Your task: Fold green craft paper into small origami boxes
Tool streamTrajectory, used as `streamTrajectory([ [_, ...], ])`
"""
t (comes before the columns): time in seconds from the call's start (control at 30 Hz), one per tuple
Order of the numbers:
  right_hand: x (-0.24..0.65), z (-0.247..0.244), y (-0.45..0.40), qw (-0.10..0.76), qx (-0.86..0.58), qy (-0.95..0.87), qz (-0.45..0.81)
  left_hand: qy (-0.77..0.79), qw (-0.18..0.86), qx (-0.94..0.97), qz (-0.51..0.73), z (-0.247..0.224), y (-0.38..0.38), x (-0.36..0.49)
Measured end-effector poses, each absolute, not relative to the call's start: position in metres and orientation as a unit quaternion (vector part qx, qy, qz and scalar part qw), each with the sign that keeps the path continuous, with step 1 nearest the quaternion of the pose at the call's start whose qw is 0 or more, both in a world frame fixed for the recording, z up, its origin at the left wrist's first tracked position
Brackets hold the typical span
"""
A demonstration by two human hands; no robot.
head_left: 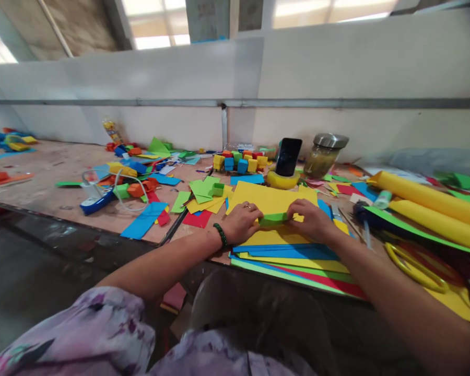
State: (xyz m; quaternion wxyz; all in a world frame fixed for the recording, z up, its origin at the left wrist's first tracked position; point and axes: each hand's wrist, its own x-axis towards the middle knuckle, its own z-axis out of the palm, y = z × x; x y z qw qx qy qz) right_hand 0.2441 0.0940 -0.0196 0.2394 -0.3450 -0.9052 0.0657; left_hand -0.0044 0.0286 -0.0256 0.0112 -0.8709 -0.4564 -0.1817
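Observation:
A small green paper strip (pixel 273 219) is held between my two hands, over a stack of coloured sheets. My left hand (pixel 243 223), with a ring and a dark green bead bracelet at the wrist, has its fingers closed on the strip's left end. At the other end, my right hand (pixel 308 220) pinches the strip. Beneath them lies a yellow sheet (pixel 266 195). Blue, yellow, red and green sheets (pixel 297 266) show at the table's front edge.
Behind the sheets stand small coloured paper cubes (pixel 241 163), a phone (pixel 289 156) on a yellow roll, and a lidded jar (pixel 324 156). Yellow scissors (pixel 415 269) and rolled yellow sheets (pixel 434 201) lie right. A power strip (pixel 97 201) and paper scraps lie left.

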Motion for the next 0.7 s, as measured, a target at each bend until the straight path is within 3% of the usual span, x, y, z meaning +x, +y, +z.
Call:
streamTrajectory([
  [0.1, 0.243, -0.013, 0.087, 0.244, -0.284, -0.927, -0.003, -0.443, 0.030, -0.870, -0.216, -0.023, 0.023, -0.004],
  [0.2, 0.238, -0.010, 0.077, 0.183, -0.266, -0.946, -0.020, -0.422, 0.019, -0.879, -0.222, -0.022, 0.019, -0.005],
  [0.37, 0.237, -0.010, 0.070, 0.131, -0.274, -0.950, 0.070, -0.426, -0.001, -0.886, -0.184, -0.025, 0.019, -0.006],
  [0.53, 0.240, -0.009, 0.075, 0.139, -0.300, -0.929, 0.168, -0.437, -0.038, -0.883, -0.170, -0.022, 0.025, -0.002],
  [0.7, 0.241, -0.007, 0.076, 0.149, -0.339, -0.909, 0.190, -0.430, -0.005, -0.889, -0.161, -0.011, 0.037, 0.006],
])
